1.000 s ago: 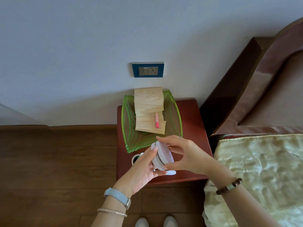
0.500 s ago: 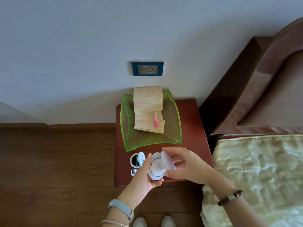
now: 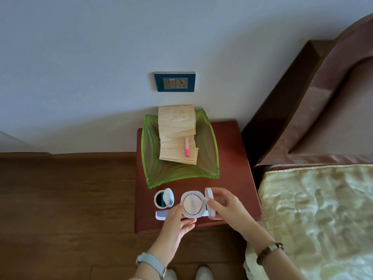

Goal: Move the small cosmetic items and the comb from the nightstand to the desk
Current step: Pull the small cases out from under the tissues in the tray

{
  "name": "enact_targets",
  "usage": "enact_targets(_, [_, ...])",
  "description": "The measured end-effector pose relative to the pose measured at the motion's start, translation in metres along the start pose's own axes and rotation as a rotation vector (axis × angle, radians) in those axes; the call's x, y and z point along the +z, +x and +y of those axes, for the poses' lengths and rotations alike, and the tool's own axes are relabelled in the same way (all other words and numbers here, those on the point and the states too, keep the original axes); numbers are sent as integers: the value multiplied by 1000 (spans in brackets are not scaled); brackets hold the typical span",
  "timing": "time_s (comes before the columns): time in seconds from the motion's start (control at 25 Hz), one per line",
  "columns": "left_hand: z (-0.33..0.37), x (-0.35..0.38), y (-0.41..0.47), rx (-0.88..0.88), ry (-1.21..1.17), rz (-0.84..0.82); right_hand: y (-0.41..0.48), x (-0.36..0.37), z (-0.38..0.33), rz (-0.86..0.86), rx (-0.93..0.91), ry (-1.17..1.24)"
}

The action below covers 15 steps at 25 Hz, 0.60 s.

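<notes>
A person stands at a red-brown nightstand [image 3: 238, 158] beside a bed [image 3: 323, 209], holding an open powder compact [image 3: 192, 204] in both hands over the nightstand's front edge. The left hand [image 3: 177, 223] has its grip clamped on the compact's round base, thumb on the near rim and fingers curled beneath. The right hand [image 3: 226, 207] has its grip closed on the raised lid [image 3: 210, 201], which stands on edge at the base's right side. A white comb [image 3: 162, 215] lies flat on the nightstand, its right end hidden under the hand and compact. Just behind it sits a small round pot [image 3: 163, 199] with its flip cap open. Farther back, a green glass dish [image 3: 153, 158] holds folded tan paper [image 3: 176, 126] with a pink tube [image 3: 187, 147] lying on top.
</notes>
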<state>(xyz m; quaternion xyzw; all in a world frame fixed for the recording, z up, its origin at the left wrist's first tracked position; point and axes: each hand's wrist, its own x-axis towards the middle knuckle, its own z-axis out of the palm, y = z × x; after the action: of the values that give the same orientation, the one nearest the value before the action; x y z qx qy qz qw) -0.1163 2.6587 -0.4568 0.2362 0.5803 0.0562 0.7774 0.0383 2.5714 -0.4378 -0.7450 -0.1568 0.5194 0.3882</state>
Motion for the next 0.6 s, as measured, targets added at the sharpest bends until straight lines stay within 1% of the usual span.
enact_targets(0.12, [-4, 1, 5, 48, 75, -15, 7, 2, 0, 36, 33, 96])
enact_targets(0.32, [1, 6, 16, 111, 225, 34, 23, 6, 10, 47, 21, 58])
enact_targets(0.48, [-4, 9, 31, 125, 405, 92, 33, 8, 20, 57, 5, 62])
enact_targets(0.6, [-8, 17, 27, 157, 525, 123, 39, 9, 24, 84, 3, 79])
